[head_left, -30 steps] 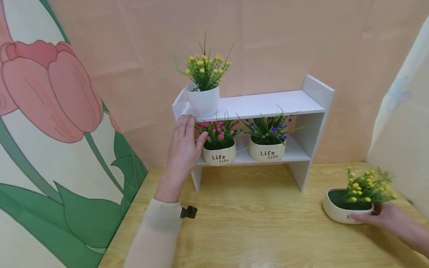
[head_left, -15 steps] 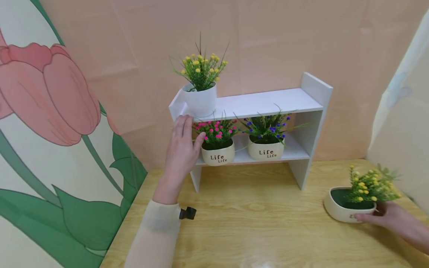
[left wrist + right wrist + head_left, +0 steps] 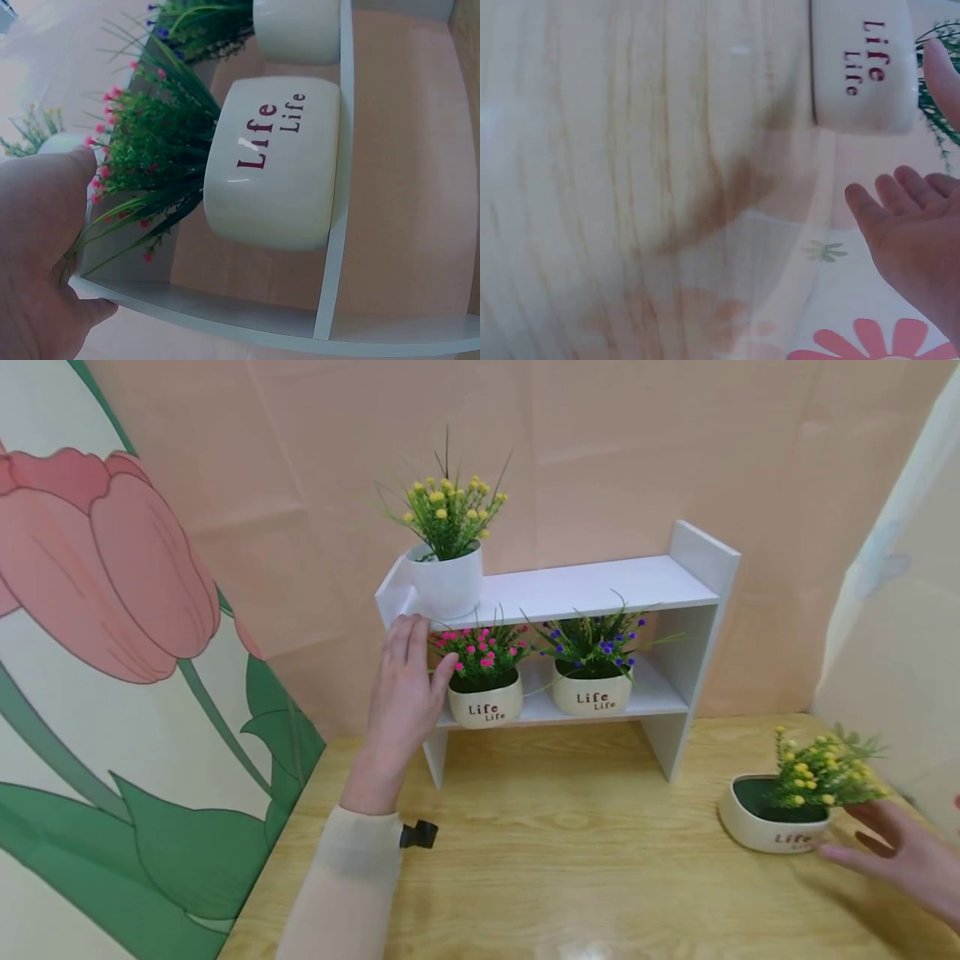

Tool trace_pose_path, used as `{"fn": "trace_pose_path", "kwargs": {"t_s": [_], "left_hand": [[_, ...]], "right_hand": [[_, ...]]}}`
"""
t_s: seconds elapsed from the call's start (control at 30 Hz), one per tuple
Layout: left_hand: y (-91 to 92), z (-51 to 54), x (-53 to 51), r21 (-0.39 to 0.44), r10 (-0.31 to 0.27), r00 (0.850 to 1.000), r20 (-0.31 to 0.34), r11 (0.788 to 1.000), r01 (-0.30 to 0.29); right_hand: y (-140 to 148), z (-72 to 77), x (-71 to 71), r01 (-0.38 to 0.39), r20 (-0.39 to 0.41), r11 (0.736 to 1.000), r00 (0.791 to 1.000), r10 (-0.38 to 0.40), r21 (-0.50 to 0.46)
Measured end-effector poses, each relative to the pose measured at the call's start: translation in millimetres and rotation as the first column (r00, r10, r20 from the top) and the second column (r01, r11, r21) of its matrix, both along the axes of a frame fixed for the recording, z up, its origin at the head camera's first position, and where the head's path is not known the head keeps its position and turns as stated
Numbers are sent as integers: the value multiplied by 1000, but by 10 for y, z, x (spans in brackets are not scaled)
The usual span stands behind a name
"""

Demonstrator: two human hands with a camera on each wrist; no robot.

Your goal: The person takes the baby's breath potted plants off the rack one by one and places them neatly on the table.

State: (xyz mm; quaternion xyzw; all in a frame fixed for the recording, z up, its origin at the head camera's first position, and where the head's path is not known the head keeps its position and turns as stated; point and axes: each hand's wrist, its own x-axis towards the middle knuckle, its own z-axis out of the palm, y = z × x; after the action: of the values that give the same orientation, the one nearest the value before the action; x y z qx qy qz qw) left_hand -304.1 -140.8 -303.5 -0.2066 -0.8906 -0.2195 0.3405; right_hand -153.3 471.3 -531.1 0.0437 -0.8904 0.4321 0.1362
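Observation:
My left hand [image 3: 405, 693] rests against the upper left corner of a white two-tier shelf [image 3: 600, 585], its fingers straight along the board's edge. Just right of its thumb, a cream pot with pink flowers [image 3: 485, 703] stands on the lower tier; the left wrist view shows this pink-flowered pot [image 3: 274, 161] close up. At the right of the table, a cream oval pot with yellow flowers [image 3: 772, 831] stands upright. Beside it my right hand [image 3: 911, 860] is spread and holds nothing; the right wrist view shows a gap between its fingers and the pot [image 3: 862, 67].
A cream pot with blue flowers [image 3: 592, 693] shares the lower tier. On the upper tier's left end stands a white pot with yellow flowers [image 3: 447, 581]. The wooden table [image 3: 540, 860] meets a pink backdrop [image 3: 600, 452] behind and a tulip-print panel [image 3: 150, 610] at left.
My right hand has let go of the cream pot with yellow flowers and drawn slightly away to the right. The left hand stays on the shelf corner.

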Motion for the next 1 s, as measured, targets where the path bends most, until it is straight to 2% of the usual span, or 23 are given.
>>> {"fn": "trace_pose_path", "kwargs": {"t_s": [0.23,0.33,0.47,0.73,0.83,1.0], "left_hand": [[-9,-15,-5,5,-2,1000,-9,1000,2],[-2,-17,-10,9,-15,1000,-18,1000,15],[-1,-8,-10,8,-16,1000,-3,1000,16],[-2,3,-18,-5,-8,1000,-4,1000,8],[-2,2,-19,-6,-9,1000,0,1000,9],[-8,-7,-23,3,-11,1000,2,1000,11]], "right_hand": [[-65,141,52,117,-69,992,990,-120,-53],[-91,229,90,166,-103,986,980,-168,-33],[-142,421,107,206,-127,979,971,-205,-6],[-355,760,119,252,-207,967,949,-239,41],[-435,910,108,245,-247,966,944,-218,84],[-587,1161,99,243,-313,948,934,-172,205]]}}
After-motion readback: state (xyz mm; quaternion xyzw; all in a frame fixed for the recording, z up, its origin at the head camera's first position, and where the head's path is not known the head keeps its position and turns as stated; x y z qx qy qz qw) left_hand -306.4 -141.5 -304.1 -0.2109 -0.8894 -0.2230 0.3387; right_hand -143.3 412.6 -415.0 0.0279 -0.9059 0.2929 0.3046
